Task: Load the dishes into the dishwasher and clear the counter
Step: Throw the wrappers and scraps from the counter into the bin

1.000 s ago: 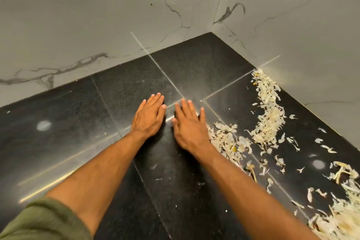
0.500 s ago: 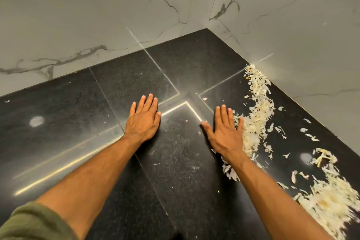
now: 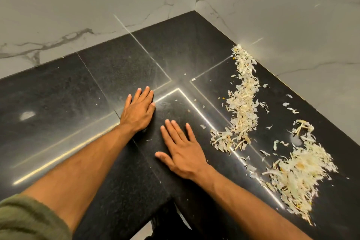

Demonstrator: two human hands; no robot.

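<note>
Black polished stone counter (image 3: 120, 72) fills the head view, meeting grey-veined white marble walls (image 3: 292, 15) in a corner at the far right. Both grips lie flat on it with fingers straight and spread a little, holding nothing: the left hand (image 3: 138, 110) farther in, the right hand (image 3: 182, 151) nearer and slightly to its right, the two close but apart. What the task has left here is a litter of pale, dry vegetable peelings. One long band of peelings (image 3: 243, 101) begins against the right wall and runs toward the near side, its long axis roughly parallel to that wall, ending in a small clump just right of the right hand's fingertips (image 3: 176, 125). A second, broader heap of peelings (image 3: 298, 175) lies at the near right, well apart from both hands, its length running toward the near right edge. A few loose flakes (image 3: 292, 107) sit between heaps and wall. Everything to be cleared lies to the right of the grips, so the right hand is plainly the nearer one, and a sweep across to the right would likely meet the band's near end first. No dishes or dishwasher show.
</note>
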